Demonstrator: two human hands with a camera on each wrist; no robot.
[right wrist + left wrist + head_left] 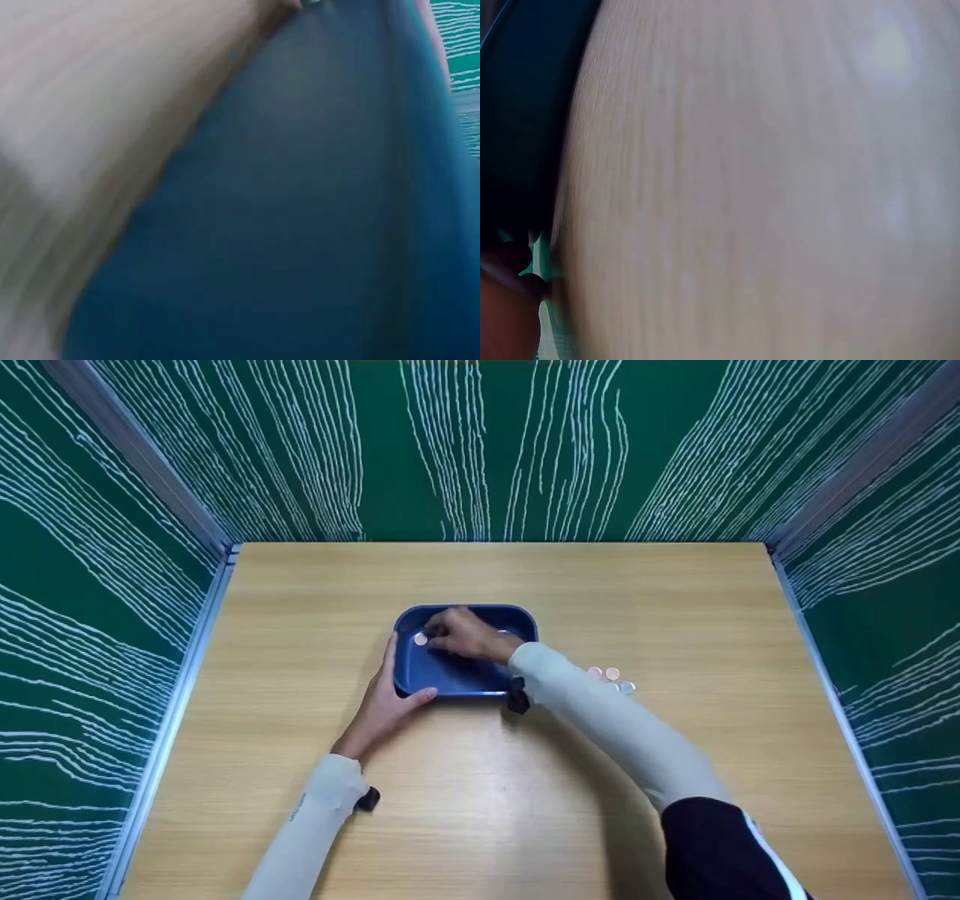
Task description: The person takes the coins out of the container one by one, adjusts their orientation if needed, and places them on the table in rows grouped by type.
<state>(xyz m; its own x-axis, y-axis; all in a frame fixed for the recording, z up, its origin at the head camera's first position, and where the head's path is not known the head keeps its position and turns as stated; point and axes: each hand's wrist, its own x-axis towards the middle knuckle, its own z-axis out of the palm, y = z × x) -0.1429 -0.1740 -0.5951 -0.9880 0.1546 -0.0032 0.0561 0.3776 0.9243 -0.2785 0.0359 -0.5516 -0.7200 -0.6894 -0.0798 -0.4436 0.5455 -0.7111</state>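
A blue rectangular tray [465, 684] stands on the table, with a copper-coloured coin [420, 639] on its floor near the left wall. My left hand [384, 709] holds the tray's near left corner, thumb over the front rim and fingers along the left side. Inside the tray, my right hand [466, 634] is bent down with curled fingers, just right of the coin. Whether anything is between its fingertips is hidden. The left wrist view catches only the tray's dark outer wall [525, 112] and part of the hand. In the right wrist view, the blue tray [285, 195] is blurred.
Several coins [613, 673], copper and silver in colour, lie on the wooden table [480, 780] right of the tray, partly behind the right forearm. Green panels [495, 450] with white wavy lines rise at the back and both sides.
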